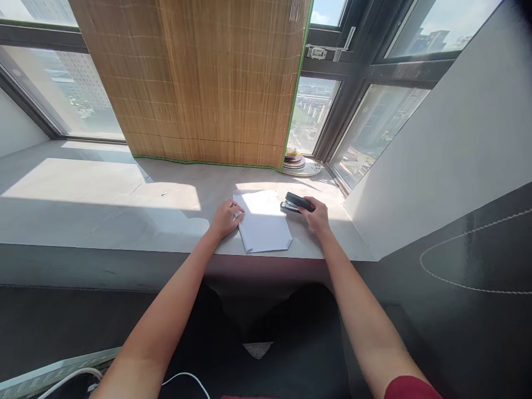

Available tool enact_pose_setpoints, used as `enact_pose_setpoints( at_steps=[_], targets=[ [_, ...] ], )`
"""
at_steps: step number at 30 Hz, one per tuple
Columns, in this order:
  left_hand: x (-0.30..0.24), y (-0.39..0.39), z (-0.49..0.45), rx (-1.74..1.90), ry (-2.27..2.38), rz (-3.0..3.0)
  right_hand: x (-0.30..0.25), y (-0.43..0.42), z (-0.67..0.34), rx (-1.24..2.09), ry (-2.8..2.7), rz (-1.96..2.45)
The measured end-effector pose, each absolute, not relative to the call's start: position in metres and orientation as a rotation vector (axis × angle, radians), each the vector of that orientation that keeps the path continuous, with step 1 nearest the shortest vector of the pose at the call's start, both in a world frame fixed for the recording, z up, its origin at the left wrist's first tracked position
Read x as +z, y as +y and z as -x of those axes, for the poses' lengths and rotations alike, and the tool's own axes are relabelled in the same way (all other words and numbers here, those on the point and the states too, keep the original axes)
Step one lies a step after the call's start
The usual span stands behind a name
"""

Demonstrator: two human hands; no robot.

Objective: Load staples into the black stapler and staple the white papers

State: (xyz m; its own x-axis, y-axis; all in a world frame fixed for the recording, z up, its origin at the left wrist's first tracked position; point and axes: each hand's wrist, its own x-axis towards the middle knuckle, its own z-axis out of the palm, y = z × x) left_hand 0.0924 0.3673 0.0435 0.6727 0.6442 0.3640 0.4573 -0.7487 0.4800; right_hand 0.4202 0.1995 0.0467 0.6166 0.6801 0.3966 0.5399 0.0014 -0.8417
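Observation:
White paper (266,227) lies on the window sill in front of me, its upper part in sunlight and its lower right corner bent. At its left edge rests my left hand (227,216), fingers curled together against the paper's side; whether they pinch the edge is hard to see. My right hand (317,215) grips a black stapler (297,200) just right of the paper's upper right side. The stapler's jaws point left, with a gap between its top arm and base. No paper can be made out between them.
A bamboo blind (208,83) with green edging hangs over the window behind the sill (103,221). Stacked round plates or discs (297,163) stand in the far right corner. A white wall (415,155) bounds the right side. White cables (187,376) run at the lower left.

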Motion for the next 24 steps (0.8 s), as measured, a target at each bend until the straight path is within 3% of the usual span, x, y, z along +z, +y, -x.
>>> enact_pose_setpoints(
  at_steps=[13, 24],
  targets=[
    [0.043, 0.365, -0.096, 0.682, 0.99, -2.598, 0.041, 0.201, -0.458, 0.351, -1.398, 1.603],
    [0.07, 0.373, -0.136, 0.64, 0.796, -2.715, 0.042, 0.2, -0.455, 0.156, -1.572, 1.58]
  ],
)
